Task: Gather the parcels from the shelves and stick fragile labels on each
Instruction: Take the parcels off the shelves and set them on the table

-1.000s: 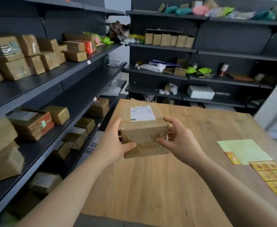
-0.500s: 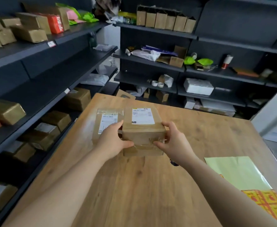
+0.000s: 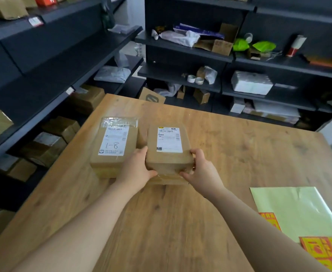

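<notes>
A brown cardboard parcel (image 3: 169,156) with a white shipping label sits low on the wooden table (image 3: 180,222), gripped at its near corners by my left hand (image 3: 136,169) and my right hand (image 3: 202,169). Just to its left lies a second brown parcel (image 3: 114,148), its white label marked "1-8". Red and yellow fragile labels (image 3: 326,252) lie in a sheet at the table's near right corner, with one more label (image 3: 270,220) beside a pale green backing sheet (image 3: 294,211).
Dark shelving on the left holds several brown parcels (image 3: 43,148). Shelves at the back (image 3: 180,48) carry bags, small boxes, tape rolls and a white package (image 3: 251,83). A cardboard box (image 3: 152,96) stands on the floor behind the table.
Both hands have carried the parcel from the air down and forward to the table, beside the "1-8" parcel. The view has tipped downward toward the table.
</notes>
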Demonstrator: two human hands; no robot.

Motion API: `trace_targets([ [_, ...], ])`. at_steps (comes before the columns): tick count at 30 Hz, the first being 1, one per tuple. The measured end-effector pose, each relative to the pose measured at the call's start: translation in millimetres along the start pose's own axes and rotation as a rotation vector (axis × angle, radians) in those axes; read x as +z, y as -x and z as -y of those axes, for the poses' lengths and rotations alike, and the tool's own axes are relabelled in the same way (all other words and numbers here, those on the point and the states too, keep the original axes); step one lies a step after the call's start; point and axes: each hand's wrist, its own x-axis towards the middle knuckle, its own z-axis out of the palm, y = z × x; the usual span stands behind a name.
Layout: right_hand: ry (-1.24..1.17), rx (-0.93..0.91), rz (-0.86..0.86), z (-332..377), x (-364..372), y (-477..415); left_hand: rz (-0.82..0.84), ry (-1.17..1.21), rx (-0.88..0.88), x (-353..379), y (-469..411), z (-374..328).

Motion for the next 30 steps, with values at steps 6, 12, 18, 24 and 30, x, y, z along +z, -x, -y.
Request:
trace_targets([
  [6, 0.15, 0.026, 0.076, -3.1, 10.3, -1.1, 0.101, -0.174, 0.007, 13.4, 4.6, 6.8],
  [12, 0.301, -0.079, 0.031, 9.4, 8.8, 4.2, 0.115, -0.226, 0.054, -1.6, 16.4, -0.3],
  [18, 0.384, -0.436, 0.009, 69.4, 12.8, 25.8, -0.052, -0.338, 0.131, -60.4, 65.9, 7.9],
  [24, 0.4, -0.695, 0.016, 152.6, 33.9, 65.9, -0.216, -0.444, 0.034, -128.8, 142.2, 40.2],
  [30, 0.366, -0.949, 0.013, 245.9, 68.0, 131.2, -0.395, -0.468, -0.114, -195.0, 243.9, 81.1],
])
